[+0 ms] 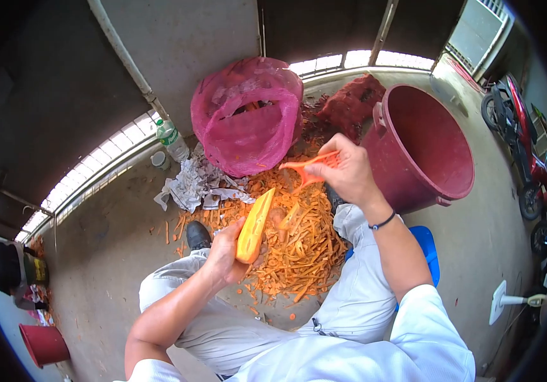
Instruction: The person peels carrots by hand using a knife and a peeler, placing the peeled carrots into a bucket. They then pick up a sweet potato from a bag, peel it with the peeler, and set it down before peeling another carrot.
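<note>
Bucket [44, 346], small and red, stands at eight o'clock as a seated person looks down at their own hands. Above it, between eight and nine, is a black container [7, 267]. At ten o'clock a clear bottle [175, 141] with a green label leans beside a wall, and crumpled paper [191, 181] lies at nine.

At seven o'clock, near the middle, the left hand [226, 251] has its fingers curled round the lower part of a large, bright orange-yellow carrot [254, 223], whose narrow end points up toward twelve. Just before twelve sits a pink mesh bag [246, 149], its mouth facing the person. At five o'clock, between the legs in pale trousers [353, 302], a heap of orange peelings [305, 254] covers the floor.

At two o'clock the right hand [352, 170] has thumb and fingers closed on an orange peeler [296, 167], held apart from the carrot. Past it, between one and two, lies dark red netting [350, 105]. A big maroon tub [391, 156] tilts at half past two, a blue stool [427, 248] shows at four, and a motorbike [528, 143] stands near three at the far right.
</note>
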`<action>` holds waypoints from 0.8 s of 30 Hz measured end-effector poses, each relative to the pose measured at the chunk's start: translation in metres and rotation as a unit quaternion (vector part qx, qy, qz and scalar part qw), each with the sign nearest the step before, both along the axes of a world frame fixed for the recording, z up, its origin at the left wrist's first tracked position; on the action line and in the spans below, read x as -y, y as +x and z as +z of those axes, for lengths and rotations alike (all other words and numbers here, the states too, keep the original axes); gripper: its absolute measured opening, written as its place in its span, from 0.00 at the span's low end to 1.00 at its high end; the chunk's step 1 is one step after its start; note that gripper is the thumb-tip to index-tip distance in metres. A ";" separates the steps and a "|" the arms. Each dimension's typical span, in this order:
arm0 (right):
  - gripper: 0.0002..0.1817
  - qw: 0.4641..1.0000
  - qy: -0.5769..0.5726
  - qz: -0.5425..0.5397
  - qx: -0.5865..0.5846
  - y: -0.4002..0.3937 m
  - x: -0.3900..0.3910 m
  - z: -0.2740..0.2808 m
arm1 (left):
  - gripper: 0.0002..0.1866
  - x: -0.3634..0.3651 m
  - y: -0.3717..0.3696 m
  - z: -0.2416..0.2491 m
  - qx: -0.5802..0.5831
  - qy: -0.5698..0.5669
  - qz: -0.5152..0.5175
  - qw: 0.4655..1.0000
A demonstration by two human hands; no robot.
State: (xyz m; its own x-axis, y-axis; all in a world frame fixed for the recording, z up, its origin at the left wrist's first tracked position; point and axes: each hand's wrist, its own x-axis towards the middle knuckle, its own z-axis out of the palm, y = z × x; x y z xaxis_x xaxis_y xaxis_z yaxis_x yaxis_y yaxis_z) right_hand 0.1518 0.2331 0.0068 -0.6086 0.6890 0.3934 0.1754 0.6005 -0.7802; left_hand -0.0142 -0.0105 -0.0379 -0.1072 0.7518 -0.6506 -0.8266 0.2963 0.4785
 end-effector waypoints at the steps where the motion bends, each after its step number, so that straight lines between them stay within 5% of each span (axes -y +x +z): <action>1: 0.16 0.998 -0.058 0.040 0.000 -0.004 0.007 -0.006 | 0.21 -0.002 -0.001 -0.001 -0.009 -0.008 0.008 1.000; 8: 0.18 0.914 -0.345 0.213 0.011 -0.022 0.043 -0.009 | 0.20 -0.005 0.001 -0.010 -0.057 0.021 0.004 0.998; 16: 0.18 0.973 -0.074 0.196 0.100 -0.016 0.030 -0.002 | 0.17 0.000 0.009 -0.002 -0.081 0.034 -0.040 0.995; 20: 0.16 0.995 0.061 -0.016 0.074 0.001 -0.015 0.000 | 0.18 0.005 0.005 -0.001 -0.050 0.052 -0.066 0.995; 22: 0.15 0.994 0.082 -0.041 0.056 0.004 -0.017 0.004 | 0.18 0.004 0.004 -0.004 -0.045 0.056 -0.057 0.996; 24: 0.15 0.999 -0.015 -0.028 -0.005 0.004 -0.010 -0.004 | 0.19 0.001 -0.001 -0.014 -0.063 0.000 -0.006 0.998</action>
